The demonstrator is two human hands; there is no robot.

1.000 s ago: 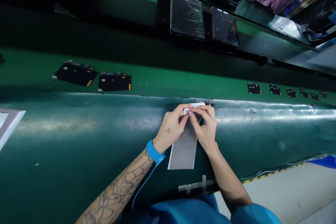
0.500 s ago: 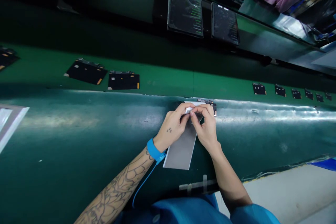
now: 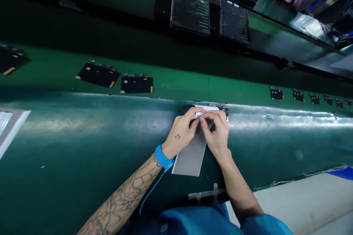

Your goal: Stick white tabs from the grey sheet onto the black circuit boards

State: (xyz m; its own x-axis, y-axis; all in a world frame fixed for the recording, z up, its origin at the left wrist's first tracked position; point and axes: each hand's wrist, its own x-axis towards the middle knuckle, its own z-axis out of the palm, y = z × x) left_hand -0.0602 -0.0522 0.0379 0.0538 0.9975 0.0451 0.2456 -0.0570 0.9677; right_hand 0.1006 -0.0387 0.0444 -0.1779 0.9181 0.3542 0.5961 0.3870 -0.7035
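Bare worktop [image 3: 82, 147] lies open either side of the grey panel [image 3: 190, 156]. Beyond, black boards [image 3: 136, 83] dot the belt [image 3: 179, 84]; a white tray [image 3: 12, 126] sits far left.

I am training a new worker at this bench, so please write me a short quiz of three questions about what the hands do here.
1. True or false: the blue strap is on the left wrist.
2. The grey panel lies on: A the dark green mat; B the belt; C the floor.
3. The left hand and the right hand pinch a white tab. At which end of the panel is it: near or far?
Key: 1 true; 2 A; 3 far.
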